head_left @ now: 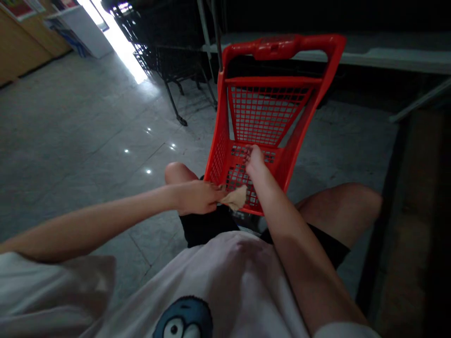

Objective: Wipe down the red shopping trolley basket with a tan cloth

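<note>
A red plastic shopping basket (275, 110) with a tall handle stands on the floor between my knees, its open top facing me. My left hand (199, 196) is at the basket's near left edge, its fingers closed on a tan cloth (237, 198) that hangs over the near rim. Inside the basket, my right hand (254, 157) reaches over the grid bottom near its middle. Its fingers look curled, but whether they hold anything is too small and dim to tell.
Dark shopping carts (169, 56) stand beyond the basket at the upper left. A pale counter (82, 30) is farther back. Along the upper right runs a low shelf (387, 56). Grey tiled floor (88, 126) stretches to the left.
</note>
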Action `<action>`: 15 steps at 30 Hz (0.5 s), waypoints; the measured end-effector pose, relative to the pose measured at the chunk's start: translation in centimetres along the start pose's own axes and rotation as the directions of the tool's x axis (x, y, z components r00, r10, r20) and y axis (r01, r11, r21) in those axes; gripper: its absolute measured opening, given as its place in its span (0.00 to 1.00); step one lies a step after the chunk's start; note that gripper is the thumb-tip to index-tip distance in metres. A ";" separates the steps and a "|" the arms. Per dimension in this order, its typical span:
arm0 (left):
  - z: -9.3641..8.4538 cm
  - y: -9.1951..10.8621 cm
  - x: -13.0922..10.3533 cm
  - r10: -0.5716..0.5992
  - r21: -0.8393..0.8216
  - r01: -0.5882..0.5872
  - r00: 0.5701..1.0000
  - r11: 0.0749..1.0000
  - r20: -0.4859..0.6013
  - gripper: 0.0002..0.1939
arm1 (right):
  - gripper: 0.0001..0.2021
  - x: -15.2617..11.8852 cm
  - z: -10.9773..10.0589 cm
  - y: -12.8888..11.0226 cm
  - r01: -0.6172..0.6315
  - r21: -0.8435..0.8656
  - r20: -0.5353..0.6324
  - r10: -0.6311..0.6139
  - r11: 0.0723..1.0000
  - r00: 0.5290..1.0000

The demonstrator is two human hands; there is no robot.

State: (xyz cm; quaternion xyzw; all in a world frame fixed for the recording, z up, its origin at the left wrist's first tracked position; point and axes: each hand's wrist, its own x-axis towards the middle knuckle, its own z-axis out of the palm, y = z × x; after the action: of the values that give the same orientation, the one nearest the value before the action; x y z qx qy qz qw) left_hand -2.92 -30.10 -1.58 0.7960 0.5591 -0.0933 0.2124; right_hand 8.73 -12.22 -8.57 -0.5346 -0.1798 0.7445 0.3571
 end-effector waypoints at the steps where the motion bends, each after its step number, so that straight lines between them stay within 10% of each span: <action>1: 0.9 1.2 -0.7 0.028 -0.056 -0.031 0.999 0.998 -0.042 0.25 | 0.12 -0.1 0.0 0.0 0.008 -0.023 0.023 -0.007 1.000 1.000; 5: 5.2 3.2 -1.9 -0.068 -0.181 0.006 0.939 0.983 -0.336 0.26 | 0.10 -0.5 0.1 0.3 0.027 -0.154 0.157 -0.003 0.988 0.988; 8: 7.4 2.3 -1.2 -0.302 -0.317 0.136 0.769 0.939 -0.563 0.13 | 0.09 -1.2 0.1 0.7 0.060 -0.254 0.264 0.010 0.965 0.965; 12: 7.3 -0.7 2.1 -0.552 -0.574 0.117 0.481 0.810 -0.681 0.16 | 0.11 -2.2 0.3 2.4 0.126 -0.348 0.419 0.034 0.929 0.908; 15: 5.4 -3.4 5.8 -0.593 -0.664 -0.002 0.449 0.747 -0.668 0.37 | 0.14 -2.2 0.4 4.0 0.145 -0.356 0.473 0.044 0.923 0.880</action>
State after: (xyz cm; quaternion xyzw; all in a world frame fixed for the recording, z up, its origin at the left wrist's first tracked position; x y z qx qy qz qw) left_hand -3.57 -26.58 -9.46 0.5108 0.7251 0.4464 0.1183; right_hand 7.34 -16.46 -9.57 -0.3909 -0.4165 0.7931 0.2113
